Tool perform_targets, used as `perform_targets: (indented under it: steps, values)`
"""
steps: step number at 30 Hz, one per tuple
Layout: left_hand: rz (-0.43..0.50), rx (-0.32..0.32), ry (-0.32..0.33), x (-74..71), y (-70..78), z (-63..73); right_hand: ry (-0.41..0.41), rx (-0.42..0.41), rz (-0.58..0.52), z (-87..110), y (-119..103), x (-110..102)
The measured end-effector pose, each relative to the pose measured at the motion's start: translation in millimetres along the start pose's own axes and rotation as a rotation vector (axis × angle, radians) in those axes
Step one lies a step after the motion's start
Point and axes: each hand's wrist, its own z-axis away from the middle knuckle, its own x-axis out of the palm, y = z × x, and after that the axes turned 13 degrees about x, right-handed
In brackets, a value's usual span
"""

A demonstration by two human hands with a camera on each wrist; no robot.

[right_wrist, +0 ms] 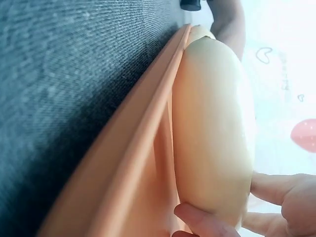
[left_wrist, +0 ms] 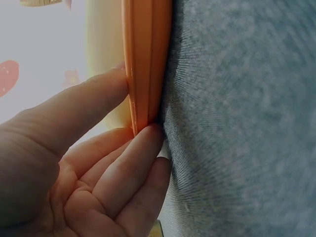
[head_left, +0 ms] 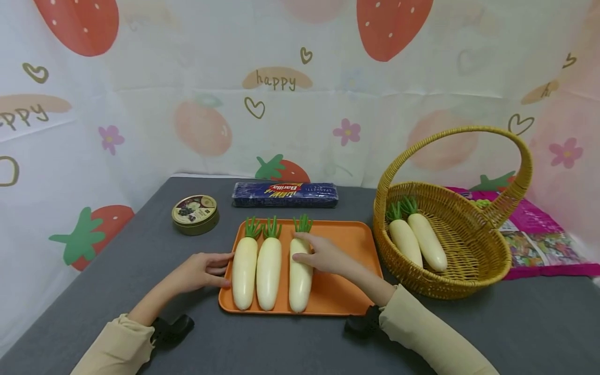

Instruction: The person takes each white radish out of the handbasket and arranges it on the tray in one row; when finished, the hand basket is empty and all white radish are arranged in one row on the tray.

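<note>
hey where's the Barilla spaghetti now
In the head view, the Barilla spaghetti pack lies near the far edge of the table, behind the orange tray and right of the round tin.

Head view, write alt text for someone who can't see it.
A person's right hand grips the rightmost of three white radishes on an orange tray, while the left hand holds its left edge. A wicker basket containing two more radishes stands to the right.

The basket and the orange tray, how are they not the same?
The basket is yellow, woven and deep; the tray is orange, smooth and shallow. The basket has a tall handle; the tray shows none. The basket holds two white radishes; the tray three. Both stand on the grey table.
</note>
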Motion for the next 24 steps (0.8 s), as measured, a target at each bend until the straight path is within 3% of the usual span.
perform_targets:
  steps: [9,24]
  values:
    - [0.0,-0.009,0.005,-0.1,-0.4,-0.5,0.003,-0.004,0.093,-5.5,-4.0,1.8]
    - [0.031,-0.014,0.017,0.7,-0.4,-1.4,-0.001,-0.044,0.155,-9.2,-6.4,6.6]
